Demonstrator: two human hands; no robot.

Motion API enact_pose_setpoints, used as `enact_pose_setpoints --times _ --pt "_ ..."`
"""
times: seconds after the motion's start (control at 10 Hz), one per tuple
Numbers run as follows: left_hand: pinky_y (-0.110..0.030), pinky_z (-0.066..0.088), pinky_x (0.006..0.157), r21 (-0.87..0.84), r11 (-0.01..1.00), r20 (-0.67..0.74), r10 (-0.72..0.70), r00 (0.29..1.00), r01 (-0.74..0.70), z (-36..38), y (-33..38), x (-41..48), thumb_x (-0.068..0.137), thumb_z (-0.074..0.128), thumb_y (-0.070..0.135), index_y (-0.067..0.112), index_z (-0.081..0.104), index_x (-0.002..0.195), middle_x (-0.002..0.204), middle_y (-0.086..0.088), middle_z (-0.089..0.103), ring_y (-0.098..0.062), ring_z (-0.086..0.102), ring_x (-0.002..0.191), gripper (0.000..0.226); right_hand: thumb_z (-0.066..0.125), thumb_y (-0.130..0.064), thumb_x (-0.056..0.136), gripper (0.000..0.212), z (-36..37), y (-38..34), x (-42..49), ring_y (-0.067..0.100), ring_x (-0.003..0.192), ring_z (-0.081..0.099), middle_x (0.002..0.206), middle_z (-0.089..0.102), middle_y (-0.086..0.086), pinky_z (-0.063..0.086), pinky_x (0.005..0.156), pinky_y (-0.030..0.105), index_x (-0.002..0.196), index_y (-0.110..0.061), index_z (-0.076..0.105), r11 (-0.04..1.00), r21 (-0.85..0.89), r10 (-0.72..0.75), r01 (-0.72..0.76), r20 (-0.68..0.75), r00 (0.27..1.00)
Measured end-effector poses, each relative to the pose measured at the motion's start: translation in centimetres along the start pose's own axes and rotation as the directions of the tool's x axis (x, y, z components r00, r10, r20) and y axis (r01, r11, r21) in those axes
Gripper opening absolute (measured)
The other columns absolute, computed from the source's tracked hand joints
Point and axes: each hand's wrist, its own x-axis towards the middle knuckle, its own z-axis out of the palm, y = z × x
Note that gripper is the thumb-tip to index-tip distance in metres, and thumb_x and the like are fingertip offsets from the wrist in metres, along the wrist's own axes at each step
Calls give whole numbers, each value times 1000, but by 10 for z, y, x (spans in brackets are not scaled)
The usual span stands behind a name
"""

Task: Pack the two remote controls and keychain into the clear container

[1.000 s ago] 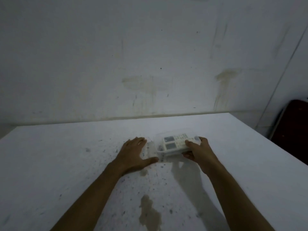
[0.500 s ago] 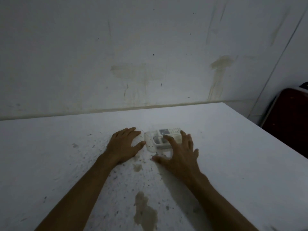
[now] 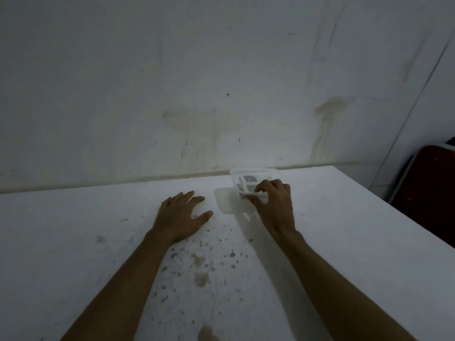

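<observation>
A clear container [image 3: 253, 172] is lifted off the white table, tilted, near the far edge. Inside it I see two pale remote controls [image 3: 250, 181] lying side by side; the keychain cannot be made out. My right hand [image 3: 274, 201] grips the container's near rim, thumb under and fingers over it. A faint clear shape [image 3: 227, 201], perhaps the lid, lies flat on the table just left of that hand. My left hand [image 3: 181, 215] rests palm down on the table, fingers spread, holding nothing, a little left of the clear shape.
The white table [image 3: 344, 230] is speckled with dark spots and brown stains near me. A stained white wall [image 3: 197, 94] rises right behind the table's far edge. A dark red object [image 3: 428, 185] stands beyond the table's right edge.
My right hand went from lying open over the container to gripping its near rim and raising it away toward the wall. My left hand stayed flat on the table.
</observation>
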Motion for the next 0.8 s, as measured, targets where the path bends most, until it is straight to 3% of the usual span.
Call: enact_pose_setpoints --times 0.4,0.5,0.6,0.7,0.8 --pt "-46 -1 124 57 998 -6 0 1000 0 6 -5 30 82 19 90 49 23 155 169 13 6 -14 3 156 83 85 -46 71 34 55 38 61 26 100 50 100 65 1 51 76 41 87 -20 70 998 -39 45 -45 0 999" --pt "-47 -2 124 57 998 -1 0 1000 1 4 -6 29 83 19 90 49 22 155 169 13 5 -14 1 156 83 83 -47 74 31 58 39 62 25 103 51 106 66 0 52 77 39 91 -23 73 997 -57 45 -43 27 999" --pt "-46 -5 124 43 999 51 4 999 -7 2 -6 28 82 20 90 49 19 156 170 13 1 -13 -3 156 84 79 -41 80 30 55 36 55 27 116 48 120 66 1 51 90 43 105 -24 74 999 -27 43 -41 79 996" --pt "-45 -5 124 6 1000 77 9 997 -9 -6 -4 23 84 23 89 46 19 157 170 13 0 -12 -5 156 85 76 -26 80 39 46 23 39 30 127 44 131 62 4 50 97 51 118 -22 69 998 -56 36 -34 35 999" --pt "-43 -1 125 -39 999 105 27 994 -23 -9 0 6 86 25 85 41 18 159 170 12 2 -13 -2 156 85 73 -21 82 38 43 8 13 30 127 46 135 58 6 48 100 51 119 -20 66 999 -46 16 -16 6 1000"
